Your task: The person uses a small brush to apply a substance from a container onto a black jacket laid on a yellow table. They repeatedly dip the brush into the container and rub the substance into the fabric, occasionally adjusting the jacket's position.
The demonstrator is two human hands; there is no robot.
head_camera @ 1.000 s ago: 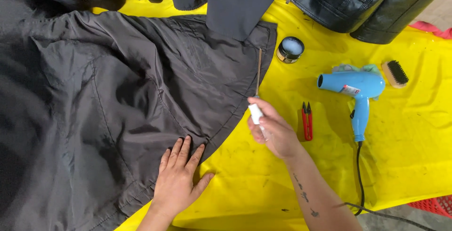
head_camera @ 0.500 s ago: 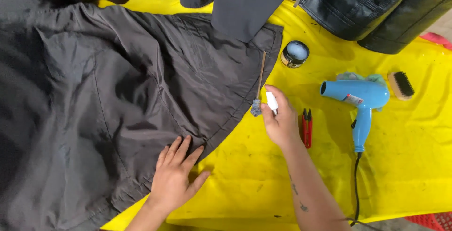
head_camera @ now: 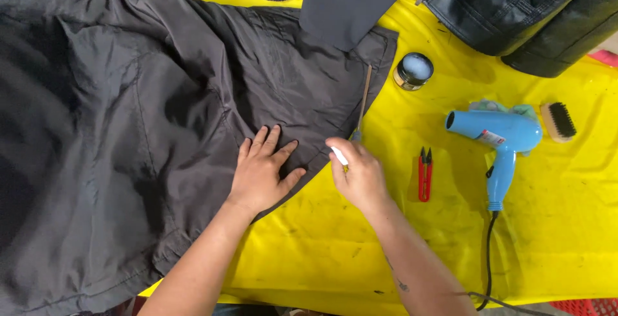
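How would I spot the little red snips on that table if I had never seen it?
Start at the yellow table cover and find the blue hair dryer on its right side. Just left of the dryer's handle, between it and the person's right hand, lie the red snips. They are the only red tool there, slim, with dark pointed tips facing away from the person.

The light is bright and even, and the yellow tabletop [head_camera: 309,251] almost glows. The dark grey jacket [head_camera: 129,129] left of the blue hair dryer [head_camera: 499,139] shows soft shadows in its folds. Everything looks sharp, with no glare.
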